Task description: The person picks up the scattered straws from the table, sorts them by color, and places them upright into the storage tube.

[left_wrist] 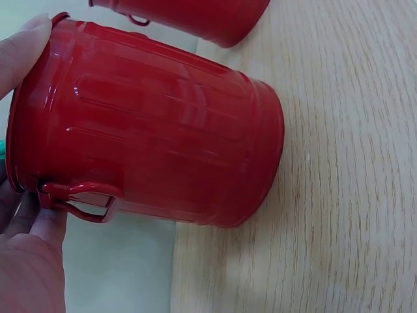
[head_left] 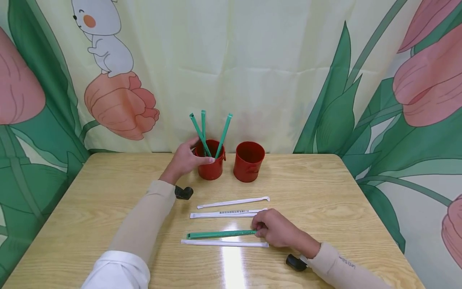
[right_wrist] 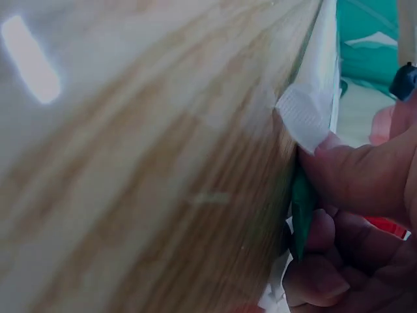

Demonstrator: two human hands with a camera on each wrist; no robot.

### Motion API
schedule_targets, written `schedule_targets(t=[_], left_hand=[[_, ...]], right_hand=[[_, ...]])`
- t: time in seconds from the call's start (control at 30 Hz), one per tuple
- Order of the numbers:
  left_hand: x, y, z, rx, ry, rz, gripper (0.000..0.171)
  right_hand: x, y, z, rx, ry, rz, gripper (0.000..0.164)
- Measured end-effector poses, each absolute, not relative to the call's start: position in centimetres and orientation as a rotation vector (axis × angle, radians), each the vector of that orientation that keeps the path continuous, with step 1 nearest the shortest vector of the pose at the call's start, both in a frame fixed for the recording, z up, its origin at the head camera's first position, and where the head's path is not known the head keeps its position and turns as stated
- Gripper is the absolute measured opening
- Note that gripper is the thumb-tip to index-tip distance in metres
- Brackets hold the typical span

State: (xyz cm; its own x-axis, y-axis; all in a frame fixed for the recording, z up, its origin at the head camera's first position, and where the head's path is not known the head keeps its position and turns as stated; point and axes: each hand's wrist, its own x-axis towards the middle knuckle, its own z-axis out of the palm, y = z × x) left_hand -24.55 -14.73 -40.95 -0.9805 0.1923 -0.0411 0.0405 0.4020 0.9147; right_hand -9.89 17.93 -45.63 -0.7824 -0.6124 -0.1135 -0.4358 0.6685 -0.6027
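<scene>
My left hand [head_left: 185, 160] grips the left red bucket [left_wrist: 163, 124] at its rim, thumb on the near side and fingers round the handle side. Several green paper-wrapped straws [head_left: 224, 134] stand in that bucket, leaning outward. Down on the table, my right hand [head_left: 276, 228] pinches the right end of a lying green wrapped straw [head_left: 220, 234] between thumb and fingers. In the right wrist view, the end of a white wrapped straw [right_wrist: 305, 117] shows just beside the thumb. That white straw [head_left: 223, 243] lies in front of the green one in the head view.
A second red bucket [head_left: 249, 162] stands to the right of the first, with no straws showing. More white wrapped straws [head_left: 232, 202] lie across the wooden table [head_left: 317, 192] behind the green one. A printed curtain [head_left: 252, 72] hangs behind the table's far edge.
</scene>
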Motion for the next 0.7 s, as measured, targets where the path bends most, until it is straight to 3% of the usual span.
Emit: schedule_targets(t=[0.27, 0.7], left_hand=[[-24.6, -14.7, -41.0, 0.216, 2.504, 1.643, 0.098], [-24.7, -14.7, -40.7, 0.215, 2.518, 1.619, 0.096]], right_hand=[[-9.7, 18.1, -45.7, -0.891, 2.611, -0.733, 0.015], [-10.4, 18.4, -44.3, -0.927, 2.43, -1.156, 0.012]])
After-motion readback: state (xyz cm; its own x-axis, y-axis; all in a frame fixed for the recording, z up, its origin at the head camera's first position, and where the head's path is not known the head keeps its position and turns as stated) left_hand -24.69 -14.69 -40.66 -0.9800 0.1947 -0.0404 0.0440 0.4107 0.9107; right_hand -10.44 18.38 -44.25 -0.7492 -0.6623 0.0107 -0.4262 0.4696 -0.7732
